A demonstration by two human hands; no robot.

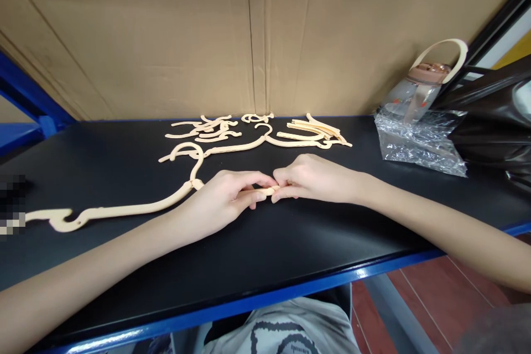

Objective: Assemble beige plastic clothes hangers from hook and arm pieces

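A cream plastic clothes hanger (136, 209) with a curved hook lies across the black tabletop, its left arm stretching to the table's left side. My left hand (226, 193) is closed over the hanger's right arm, covering most of it. Between my two hands shows a short cream end (267, 191). Thumb and fingers of my right hand (301, 178) are pinched on that end, touching my left fingertips. Whether the end is one piece with the hanger or a separate part is hidden by my fingers. Behind my hands lies another cream hanger (236, 148), hook upward.
Loose cream hooked pieces (211, 127) lie at the back, with a pile of cream hanger arms (317, 130) to their right. A clear bottle (418, 94) with a handle stands at the right behind crumpled clear plastic (418, 141). Cardboard (166, 38) walls the back.
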